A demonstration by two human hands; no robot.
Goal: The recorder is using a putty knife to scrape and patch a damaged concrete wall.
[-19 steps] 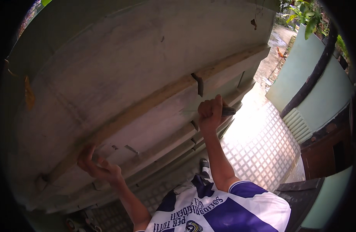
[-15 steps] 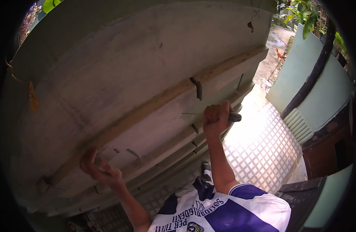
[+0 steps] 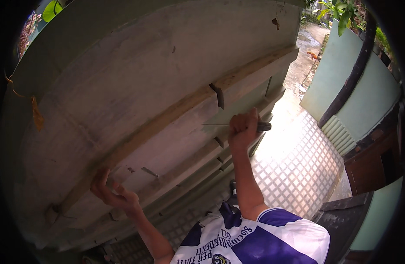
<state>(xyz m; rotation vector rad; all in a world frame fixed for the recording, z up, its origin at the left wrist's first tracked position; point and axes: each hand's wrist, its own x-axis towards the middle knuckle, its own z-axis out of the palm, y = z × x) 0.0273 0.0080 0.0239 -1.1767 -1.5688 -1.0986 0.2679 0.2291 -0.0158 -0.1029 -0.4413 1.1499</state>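
A pale, weathered wall (image 3: 136, 92) fills most of the view, with a long raised ledge (image 3: 167, 123) running slantwise across it and more stepped ledges below. My right hand (image 3: 244, 130) is closed around the dark handle (image 3: 265, 126) of a thin-bladed tool. The narrow blade (image 3: 215, 125) points left, close to the wall; I cannot tell if it touches. At the lower left my left hand (image 3: 114, 193) holds nothing, its fingers apart and slightly bent, the tips at the ledge's lower edge. Between the hands, a small slot-like mark (image 3: 149, 172) shows on the wall.
A dark notch (image 3: 218, 96) breaks the ledge above my right hand. To the right lies a sunlit floor with a diamond pattern (image 3: 294, 163). Beyond it lean pale green panels (image 3: 334, 70) and a dark pole (image 3: 349, 92). Dry leaves (image 3: 36, 114) hang at the left.
The view has shifted slightly, and my right hand with the tool sits a little higher and further left. My left hand has stayed in nearly the same place.
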